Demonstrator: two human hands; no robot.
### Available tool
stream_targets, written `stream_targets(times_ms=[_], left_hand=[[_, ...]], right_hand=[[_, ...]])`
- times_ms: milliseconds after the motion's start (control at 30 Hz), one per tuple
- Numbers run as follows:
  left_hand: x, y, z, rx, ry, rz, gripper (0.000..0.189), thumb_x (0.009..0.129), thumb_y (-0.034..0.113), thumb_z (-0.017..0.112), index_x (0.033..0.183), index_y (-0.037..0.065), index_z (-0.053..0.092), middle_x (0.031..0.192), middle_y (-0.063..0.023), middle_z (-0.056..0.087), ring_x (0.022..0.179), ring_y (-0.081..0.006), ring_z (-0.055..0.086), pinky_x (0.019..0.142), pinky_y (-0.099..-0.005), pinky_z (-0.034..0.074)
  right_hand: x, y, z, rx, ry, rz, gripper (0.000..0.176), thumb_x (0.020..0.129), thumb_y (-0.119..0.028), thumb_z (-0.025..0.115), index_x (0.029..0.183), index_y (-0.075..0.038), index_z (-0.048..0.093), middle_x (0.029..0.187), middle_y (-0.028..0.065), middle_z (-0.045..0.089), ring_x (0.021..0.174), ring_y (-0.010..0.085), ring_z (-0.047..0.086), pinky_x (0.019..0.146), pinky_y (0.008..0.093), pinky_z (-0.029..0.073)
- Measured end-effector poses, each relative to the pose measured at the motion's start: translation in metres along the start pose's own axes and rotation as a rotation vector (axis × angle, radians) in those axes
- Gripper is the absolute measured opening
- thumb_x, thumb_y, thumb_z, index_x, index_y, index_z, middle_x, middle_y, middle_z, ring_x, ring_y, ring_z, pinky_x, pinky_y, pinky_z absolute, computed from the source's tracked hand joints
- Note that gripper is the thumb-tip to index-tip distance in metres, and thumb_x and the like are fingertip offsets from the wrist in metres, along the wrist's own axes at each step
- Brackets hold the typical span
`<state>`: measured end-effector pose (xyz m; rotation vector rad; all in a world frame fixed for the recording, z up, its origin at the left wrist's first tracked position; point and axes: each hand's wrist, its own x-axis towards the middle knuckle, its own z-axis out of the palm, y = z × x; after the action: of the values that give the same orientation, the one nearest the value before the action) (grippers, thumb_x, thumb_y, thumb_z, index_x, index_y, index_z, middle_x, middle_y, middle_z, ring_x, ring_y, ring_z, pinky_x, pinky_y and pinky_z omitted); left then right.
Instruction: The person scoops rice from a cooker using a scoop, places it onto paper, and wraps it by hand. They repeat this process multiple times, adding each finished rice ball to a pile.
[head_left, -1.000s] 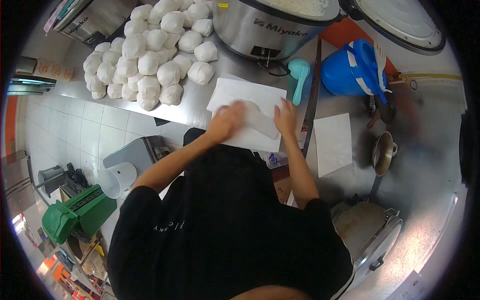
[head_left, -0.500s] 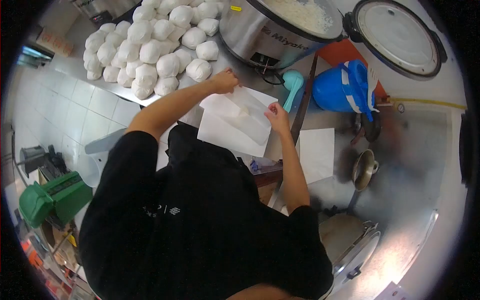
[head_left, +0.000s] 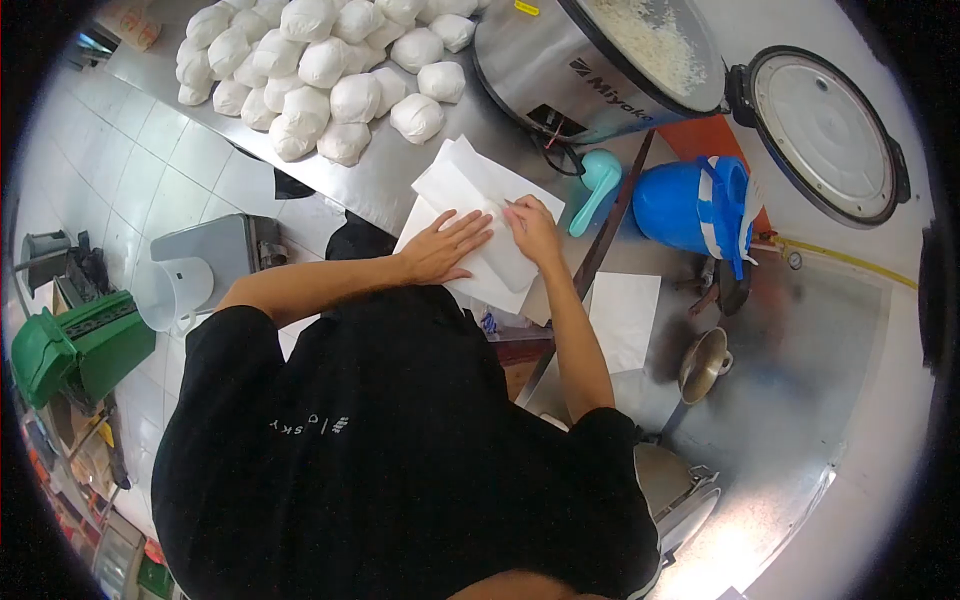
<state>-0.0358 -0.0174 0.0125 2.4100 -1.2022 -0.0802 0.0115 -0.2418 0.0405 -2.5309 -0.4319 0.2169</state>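
Note:
Several sheets of white paper point(head_left: 440, 185) lie stacked and overlapping at the counter's edge, in front of my body. My left hand point(head_left: 448, 247) rests flat on the top sheet, fingers spread. On the paper's right side, my right hand point(head_left: 532, 230) has its fingers curled together at the upper sheet; the fingertips are partly hidden. Beyond the stack, many round white-wrapped bundles point(head_left: 355, 98) are piled on the metal counter point(head_left: 340, 185). A large steel cooker point(head_left: 550, 80) full of white rice point(head_left: 650, 45) stands to their right. A turquoise scoop point(head_left: 598, 190) lies near my right hand.
A blue bucket point(head_left: 675, 205) and the cooker's round lid point(head_left: 825, 135) are at the right. Another white sheet point(head_left: 625, 320) and a metal bowl point(head_left: 705, 365) lie on the right-hand steel surface. A clear jug point(head_left: 175, 290) and a green bin point(head_left: 85, 350) are at the left.
My left hand has come down from the paper's far edge to lie flat on it nearer my body. My right hand has shifted slightly left, over the sheet. The view has turned a little.

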Motion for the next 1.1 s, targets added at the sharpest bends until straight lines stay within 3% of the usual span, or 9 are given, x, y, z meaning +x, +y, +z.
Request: stream_targets(times_ms=[267,400,467,500,600,633,767,967,1100], left_hand=[[0.000,-0.001,0.016,0.038,-0.031,-0.003,0.070,0.084,0.048,0.058,0.135,0.003,0.039,0.139,-0.0143,0.040,0.134,-0.0288,0.032,0.109,-0.0475,0.023],[0.004,-0.016,0.017,-0.019,0.120,0.032,0.048,0.084,0.031,0.056,0.124,0.005,0.048,0.128,-0.0105,0.048,0.126,-0.0281,0.039,0.105,-0.0455,0.029],[0.012,-0.041,0.027,-0.159,0.219,0.029,0.037,0.084,0.022,0.053,0.116,0.005,0.051,0.123,-0.0115,0.050,0.121,-0.0281,0.043,0.102,-0.0435,0.032],[0.018,-0.041,-0.003,0.007,0.288,0.106,0.028,0.082,0.016,0.050,0.108,0.005,0.051,0.118,-0.0121,0.051,0.113,-0.0268,0.047,0.098,-0.0413,0.035],[0.044,-0.064,-0.026,0.189,0.203,0.355,0.025,0.082,0.016,0.050,0.104,0.005,0.051,0.113,-0.0102,0.052,0.110,-0.0249,0.048,0.099,-0.0408,0.035],[0.051,-0.078,-0.023,0.181,0.065,0.410,0.020,0.081,0.015,0.050,0.098,0.005,0.053,0.106,-0.0074,0.054,0.106,-0.0234,0.050,0.096,-0.0369,0.040],[0.051,-0.111,-0.012,0.050,-0.147,0.543,0.026,0.076,0.011,0.053,0.101,0.006,0.058,0.103,-0.0068,0.057,0.100,-0.0227,0.056,0.086,-0.0308,0.049],[0.038,-0.101,-0.027,-0.198,-0.257,0.218,0.026,0.083,0.015,0.060,0.107,0.005,0.061,0.105,-0.0101,0.062,0.098,-0.0268,0.059,0.082,-0.0359,0.051],[0.033,-0.098,-0.017,-0.225,0.014,0.394,0.033,0.078,0.019,0.068,0.108,0.006,0.062,0.102,-0.0080,0.062,0.090,-0.0259,0.061,0.076,-0.0364,0.052]], right_hand=[[-0.033,-0.052,0.049,-0.118,0.328,-0.035,0.028,0.085,-0.006,0.054,0.109,0.006,0.059,0.109,0.0169,0.058,0.103,0.0336,0.053,0.088,0.0389,0.045],[-0.042,-0.064,0.051,-0.131,0.301,-0.038,0.044,0.079,0.002,0.051,0.123,0.008,0.049,0.121,0.0212,0.050,0.113,0.0382,0.046,0.095,0.0434,0.040],[-0.048,-0.057,0.056,-0.219,0.270,-0.040,0.048,0.078,0.003,0.049,0.126,0.006,0.047,0.120,0.0215,0.049,0.113,0.0381,0.045,0.095,0.0444,0.039],[-0.051,-0.053,0.059,-0.260,0.257,-0.037,0.050,0.078,0.003,0.048,0.128,0.005,0.046,0.120,0.0216,0.048,0.113,0.0380,0.045,0.096,0.0449,0.039],[-0.059,-0.047,0.060,-0.308,0.275,-0.012,0.047,0.079,0.000,0.049,0.125,0.001,0.051,0.109,0.0169,0.052,0.105,0.0339,0.048,0.090,0.0441,0.041],[-0.060,-0.042,0.061,-0.227,0.326,0.005,0.035,0.078,-0.004,0.050,0.112,-0.001,0.059,0.098,0.0135,0.053,0.095,0.0311,0.050,0.084,0.0424,0.042],[-0.076,-0.020,0.065,-0.206,0.293,0.089,0.013,0.077,-0.005,0.051,0.087,-0.001,0.057,0.091,0.0141,0.056,0.092,0.0316,0.052,0.083,0.0400,0.043],[-0.097,-0.021,0.073,0.013,0.411,0.212,0.020,0.079,-0.005,0.053,0.097,0.002,0.059,0.099,0.0150,0.057,0.100,0.0330,0.052,0.087,0.0396,0.043],[-0.099,-0.043,0.077,-0.132,0.540,0.153,0.023,0.079,-0.005,0.055,0.101,0.000,0.060,0.097,0.0149,0.058,0.096,0.0328,0.054,0.085,0.0401,0.045]])
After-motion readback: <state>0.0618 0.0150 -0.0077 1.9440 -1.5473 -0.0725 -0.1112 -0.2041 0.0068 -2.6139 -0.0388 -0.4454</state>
